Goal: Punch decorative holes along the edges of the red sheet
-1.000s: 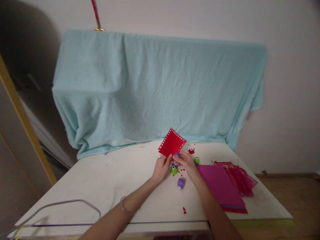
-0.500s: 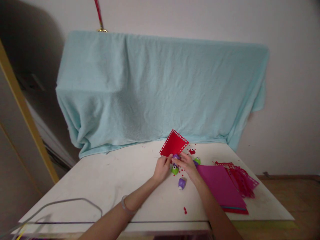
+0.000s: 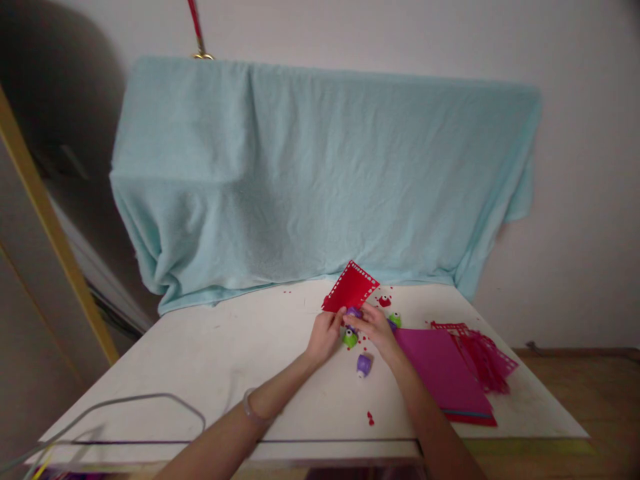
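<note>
A red paper sheet (image 3: 351,287) with small holes punched along its edges is pinched at its near corner by my left hand (image 3: 325,335). My right hand (image 3: 376,327) has its fingers closed round a purple paper punch (image 3: 354,313) at the sheet's near edge. Fingers hide part of this punch. Just below lies a green punch (image 3: 350,338) with a white top, close to my left fingertips. Nearer to me another purple punch (image 3: 364,365) rests on its side. A further green punch (image 3: 395,319) shows behind my right hand.
Right of my right forearm lie a stack of magenta paper (image 3: 445,370) and a heap of punched red scraps (image 3: 485,363). Red bits (image 3: 370,419) are scattered on the white table (image 3: 240,347). A light-blue cloth (image 3: 320,180) hangs behind. A grey bar (image 3: 125,401) crosses the lower left.
The red sheet has shifted slightly to the right and turned a little between my hands. Both hands stay in nearly the same place.
</note>
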The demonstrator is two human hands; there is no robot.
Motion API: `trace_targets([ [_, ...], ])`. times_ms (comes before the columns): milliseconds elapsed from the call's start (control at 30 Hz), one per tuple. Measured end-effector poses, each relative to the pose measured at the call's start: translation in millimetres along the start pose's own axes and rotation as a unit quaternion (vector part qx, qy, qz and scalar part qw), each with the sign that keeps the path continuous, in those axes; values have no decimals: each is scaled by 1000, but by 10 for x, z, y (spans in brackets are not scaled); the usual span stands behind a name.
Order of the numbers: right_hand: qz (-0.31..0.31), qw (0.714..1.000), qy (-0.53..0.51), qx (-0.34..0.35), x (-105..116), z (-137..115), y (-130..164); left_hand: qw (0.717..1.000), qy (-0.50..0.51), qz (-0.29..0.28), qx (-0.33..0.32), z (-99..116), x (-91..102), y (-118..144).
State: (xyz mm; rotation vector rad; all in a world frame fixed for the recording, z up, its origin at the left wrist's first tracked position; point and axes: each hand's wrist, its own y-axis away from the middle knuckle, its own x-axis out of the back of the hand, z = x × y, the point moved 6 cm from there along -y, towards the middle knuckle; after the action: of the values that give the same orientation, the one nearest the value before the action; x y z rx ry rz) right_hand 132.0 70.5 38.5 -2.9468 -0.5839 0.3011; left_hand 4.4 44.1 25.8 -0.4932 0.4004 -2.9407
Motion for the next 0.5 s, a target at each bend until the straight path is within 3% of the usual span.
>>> trace_targets([
  [500, 9, 999, 31, 4, 26, -44, 17, 1000, 15, -2, -25, 33, -5, 8],
])
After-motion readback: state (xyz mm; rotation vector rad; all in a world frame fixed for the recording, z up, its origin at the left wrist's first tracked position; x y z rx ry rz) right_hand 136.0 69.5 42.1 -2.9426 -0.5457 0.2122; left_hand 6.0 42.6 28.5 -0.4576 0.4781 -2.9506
